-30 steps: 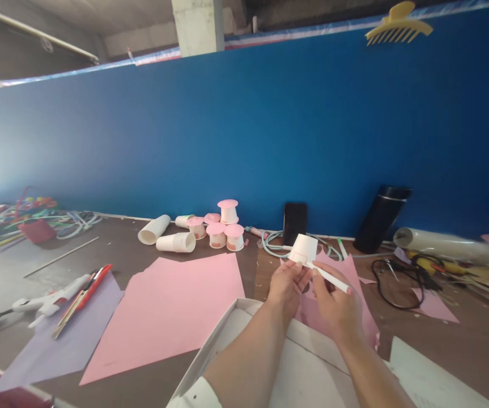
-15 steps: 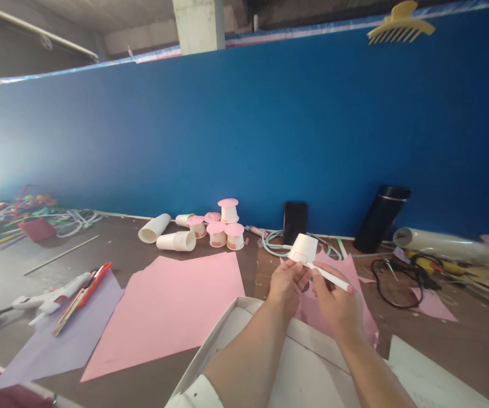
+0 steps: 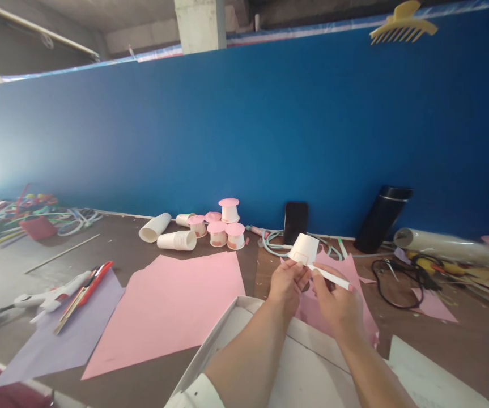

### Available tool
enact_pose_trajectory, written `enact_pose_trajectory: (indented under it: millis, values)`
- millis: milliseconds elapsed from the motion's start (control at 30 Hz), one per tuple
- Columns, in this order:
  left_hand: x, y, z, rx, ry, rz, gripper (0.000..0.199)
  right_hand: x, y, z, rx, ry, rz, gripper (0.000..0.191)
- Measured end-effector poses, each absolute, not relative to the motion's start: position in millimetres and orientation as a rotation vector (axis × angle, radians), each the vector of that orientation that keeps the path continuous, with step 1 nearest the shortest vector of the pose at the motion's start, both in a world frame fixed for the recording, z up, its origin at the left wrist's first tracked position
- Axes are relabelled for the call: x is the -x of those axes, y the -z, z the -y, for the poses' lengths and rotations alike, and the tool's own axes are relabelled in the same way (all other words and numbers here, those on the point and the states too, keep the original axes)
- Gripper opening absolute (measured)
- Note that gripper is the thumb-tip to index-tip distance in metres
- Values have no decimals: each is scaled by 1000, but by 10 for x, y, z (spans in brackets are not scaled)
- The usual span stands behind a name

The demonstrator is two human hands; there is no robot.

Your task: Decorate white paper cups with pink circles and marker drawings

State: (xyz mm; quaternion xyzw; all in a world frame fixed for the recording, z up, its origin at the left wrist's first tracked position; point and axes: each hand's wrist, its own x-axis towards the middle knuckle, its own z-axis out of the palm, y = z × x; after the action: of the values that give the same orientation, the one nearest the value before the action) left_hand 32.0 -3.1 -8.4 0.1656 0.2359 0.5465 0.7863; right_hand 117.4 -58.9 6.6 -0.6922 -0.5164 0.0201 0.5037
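Note:
A white paper cup (image 3: 305,247) is upside down, its rim held in the fingers of my left hand (image 3: 287,283). On its side shows a thin outlined shape low down near the rim. My right hand (image 3: 337,303) is closed around a white marker pen (image 3: 331,276) with a pink end, its tip at the cup's lower side. Beneath both hands lies a cut pink paper sheet (image 3: 365,317). Pink-topped paper cups (image 3: 235,238) stand grouped behind to the left, one stacked above the others. Nested paper cups (image 3: 171,241) lie on their sides beside them.
A large pink sheet (image 3: 176,311), a purple sheet (image 3: 78,334), a red utility knife (image 3: 83,296) and a white glue gun (image 3: 55,292) lie leftward. A black phone (image 3: 295,222) and a black bottle (image 3: 382,221) lean on the blue partition (image 3: 244,130). Cables (image 3: 397,289) lie right.
Hardly anything differs. Both hands keep their hold on the cup and the marker pen, and the view has shifted very slightly.

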Motion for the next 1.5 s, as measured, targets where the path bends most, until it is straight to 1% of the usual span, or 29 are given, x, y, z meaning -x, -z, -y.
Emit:
enact_pose_trajectory:
  millis: [267,433,633,833,1000,1167,1333,1500]
  values:
    - [-313,59,51,-371,-1170,-495,15,-1171,-58,592,1695,3,1257,44]
    - [-311,48,57,-381,-1167,-494,10,-1177,-48,588,1687,-8,1241,44]
    - [-316,105,36,-360,-1170,-457,12,-1145,-76,624,1635,-25,1196,41]
    - [-313,119,16,-272,-1196,-467,10,-1100,-141,675,1529,4,1107,41]
    - [-305,83,30,-264,-1196,-476,7,-1128,-121,659,1544,63,1139,41]
    - [-308,106,32,-302,-1186,-457,12,-1132,-111,648,1574,45,1146,40]
    - [-312,123,22,-341,-1184,-451,13,-1138,-80,628,1563,117,1184,42]
    - [-310,102,26,-341,-1177,-430,13,-1147,-55,626,1588,119,1199,41]
